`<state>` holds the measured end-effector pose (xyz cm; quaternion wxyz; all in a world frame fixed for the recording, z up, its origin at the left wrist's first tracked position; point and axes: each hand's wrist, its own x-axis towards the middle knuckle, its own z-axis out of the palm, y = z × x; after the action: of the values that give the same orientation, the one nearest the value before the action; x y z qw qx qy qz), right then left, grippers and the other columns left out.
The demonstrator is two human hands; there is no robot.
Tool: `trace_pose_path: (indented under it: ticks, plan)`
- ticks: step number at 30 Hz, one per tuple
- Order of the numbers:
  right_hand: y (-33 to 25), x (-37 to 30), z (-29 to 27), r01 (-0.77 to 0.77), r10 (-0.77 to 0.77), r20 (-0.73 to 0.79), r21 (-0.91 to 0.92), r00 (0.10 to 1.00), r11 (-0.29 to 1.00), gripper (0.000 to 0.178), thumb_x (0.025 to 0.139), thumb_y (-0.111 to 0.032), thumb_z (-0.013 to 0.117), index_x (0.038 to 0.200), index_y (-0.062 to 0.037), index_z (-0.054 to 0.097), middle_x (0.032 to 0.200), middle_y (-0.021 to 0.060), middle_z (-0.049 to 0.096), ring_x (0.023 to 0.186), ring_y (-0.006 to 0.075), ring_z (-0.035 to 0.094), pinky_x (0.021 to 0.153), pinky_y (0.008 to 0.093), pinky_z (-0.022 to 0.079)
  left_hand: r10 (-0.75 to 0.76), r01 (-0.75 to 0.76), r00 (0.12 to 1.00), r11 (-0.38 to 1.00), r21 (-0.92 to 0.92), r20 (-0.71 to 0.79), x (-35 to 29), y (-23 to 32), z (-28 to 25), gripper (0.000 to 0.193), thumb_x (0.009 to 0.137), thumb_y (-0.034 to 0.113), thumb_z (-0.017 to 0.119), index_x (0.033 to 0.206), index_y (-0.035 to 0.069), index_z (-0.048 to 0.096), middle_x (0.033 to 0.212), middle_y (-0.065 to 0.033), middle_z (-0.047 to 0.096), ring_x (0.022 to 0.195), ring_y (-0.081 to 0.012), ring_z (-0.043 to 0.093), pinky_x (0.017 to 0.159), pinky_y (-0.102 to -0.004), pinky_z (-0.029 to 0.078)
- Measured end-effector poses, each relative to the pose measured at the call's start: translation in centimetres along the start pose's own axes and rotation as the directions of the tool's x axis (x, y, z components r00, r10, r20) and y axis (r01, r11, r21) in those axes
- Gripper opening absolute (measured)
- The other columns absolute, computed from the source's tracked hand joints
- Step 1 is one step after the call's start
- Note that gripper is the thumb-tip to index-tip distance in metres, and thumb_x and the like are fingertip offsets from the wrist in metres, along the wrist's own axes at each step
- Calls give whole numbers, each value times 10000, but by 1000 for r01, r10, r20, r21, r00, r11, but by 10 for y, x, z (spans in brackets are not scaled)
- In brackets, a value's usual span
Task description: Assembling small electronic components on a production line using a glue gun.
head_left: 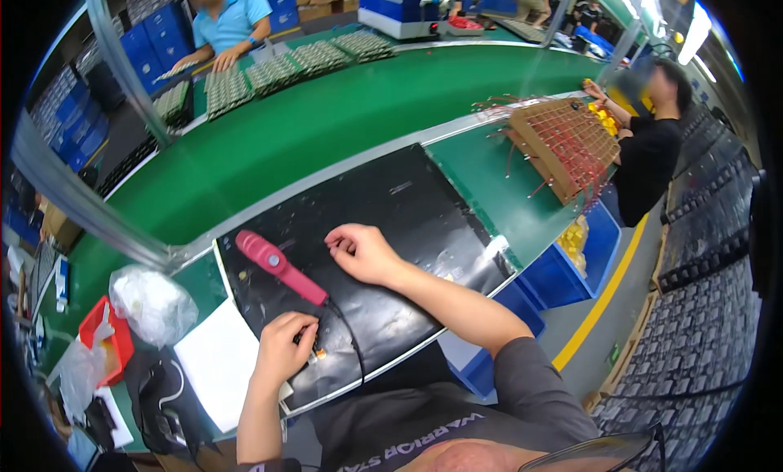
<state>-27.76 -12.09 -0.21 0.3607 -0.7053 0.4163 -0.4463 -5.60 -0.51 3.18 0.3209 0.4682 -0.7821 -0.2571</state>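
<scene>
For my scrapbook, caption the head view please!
Left hand and right hand near a pink corded tool on a black mat.

Long grn worktop [285, 138], gray flr [620, 325] w/ yel line [601, 293], bright overhead lts [696, 33]

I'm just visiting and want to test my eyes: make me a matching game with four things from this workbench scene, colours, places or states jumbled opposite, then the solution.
Things:
1. Corded tool
2. Paper sheet
3. Right hand
4. Open bin

Descriptions:
A. Blue, with yellow contents
B. Fingers curled, above the black mat
C. Pinkish red, lying on the mat
D. White, flat, left of the mat

Right pairs: 1-C, 2-D, 3-B, 4-A
</scene>
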Motion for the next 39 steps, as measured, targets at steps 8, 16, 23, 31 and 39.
trace_pose_path:
  ticks: [8,16,23,31,39]
  plan:
    - [-1,-1,1,-29,29,33,14,999,999,177,837,6,658,1009,46,669,839,84,689,715,105,650,670,254,528,0,0,1000,1000,-3,14,-4,-5,0,79,816,-2,680,888,-34,685,854,-155,685,758,-301,677,675,-344,535]
    - [0,-2,3,-22,21,28,24,999,999,173,809,12,644,977,45,671,900,144,679,705,193,678,659,305,537,16,-16,1000,999,29,-3,-5,-7,2,78,807,24,699,879,-3,695,853,-135,693,792,-312,674,718,-373,540]
    - [0,-2,3,-15,14,31,14,999,1000,170,810,5,650,975,43,670,905,148,677,709,197,675,662,307,534,30,-30,1000,999,15,1,-5,-6,1,77,805,15,698,879,-5,692,851,-137,690,790,-316,672,716,-376,539]
    - [0,-2,1,-1,1,30,2,1000,1000,173,801,-17,654,963,42,670,887,155,683,713,221,689,671,329,546,-10,10,1000,1000,20,9,-2,-2,2,86,798,0,697,882,-13,688,855,-146,685,790,-320,668,719,-370,533]
    - [7,0,2,5,-5,44,-3,999,1000,170,820,-4,668,986,30,676,889,126,692,729,152,676,658,282,540,-52,53,999,999,-12,12,-2,-2,4,93,811,-23,684,904,-28,680,880,-157,682,737,-289,660,647,-333,526]
